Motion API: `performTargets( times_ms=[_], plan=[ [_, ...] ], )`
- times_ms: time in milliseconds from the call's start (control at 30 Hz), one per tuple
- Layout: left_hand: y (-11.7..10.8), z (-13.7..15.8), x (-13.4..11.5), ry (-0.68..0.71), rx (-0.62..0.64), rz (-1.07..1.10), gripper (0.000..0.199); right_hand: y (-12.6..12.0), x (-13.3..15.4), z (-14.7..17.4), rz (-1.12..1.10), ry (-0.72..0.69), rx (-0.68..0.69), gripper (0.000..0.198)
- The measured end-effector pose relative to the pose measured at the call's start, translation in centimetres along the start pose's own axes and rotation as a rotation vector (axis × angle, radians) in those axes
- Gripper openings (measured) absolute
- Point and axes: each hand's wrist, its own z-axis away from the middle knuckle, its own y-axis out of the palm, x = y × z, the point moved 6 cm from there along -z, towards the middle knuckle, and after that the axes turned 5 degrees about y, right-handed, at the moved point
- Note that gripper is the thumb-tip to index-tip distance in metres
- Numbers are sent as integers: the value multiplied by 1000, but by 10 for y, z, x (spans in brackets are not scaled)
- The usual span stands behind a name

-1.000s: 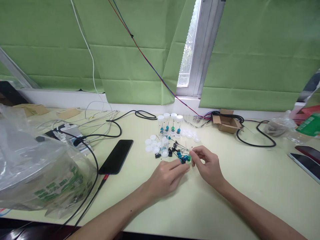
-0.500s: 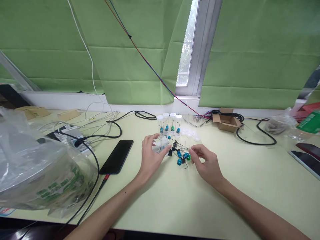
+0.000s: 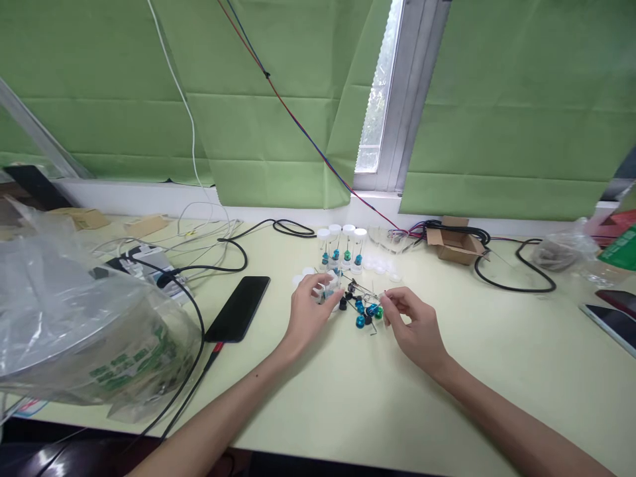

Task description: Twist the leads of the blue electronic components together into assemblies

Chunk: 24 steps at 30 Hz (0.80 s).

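My left hand (image 3: 309, 308) curls its thumb and fingers around a clear plastic vial (image 3: 328, 289), partly hidden by the fingers. My right hand (image 3: 410, 321) is closed in a pinch, and a thin metal rod (image 3: 368, 291) runs into its fingertips. Between the hands lies a loose pile of small blue knobs (image 3: 360, 321), black knobs (image 3: 342, 304) and a green knob (image 3: 379, 312), some with thin metal rods. A small bent metal piece (image 3: 373, 332) lies at the near side. Behind them stand several white-capped vials (image 3: 347, 248), each with a coloured knob and rod inside.
White round caps (image 3: 381, 265) lie beside the vials. A black phone (image 3: 238, 309) and a large plastic bag (image 3: 99, 331) sit left. An open cardboard box (image 3: 454, 245) and black cables (image 3: 517, 285) lie at the back right; another phone (image 3: 611, 328) is at the right edge.
The whole view has shifted slightly, so things sit a little further right. Both hands keep nearly the same pose over the same things.
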Motion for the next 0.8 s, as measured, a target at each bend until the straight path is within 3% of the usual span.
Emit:
performTargets(
  times_ms=[400,633,800],
  plan=[
    [-5,14,-40,287,-55,118,9,-3,-14,-4,-179,204,-24,21],
    [8,19,-41,276,105,49,25,-9,-26,-12,-482,349,-93,27],
    [18,23,-38,283,249,-40,23,-13,-33,-15,-601,417,-139,29]
  ],
)
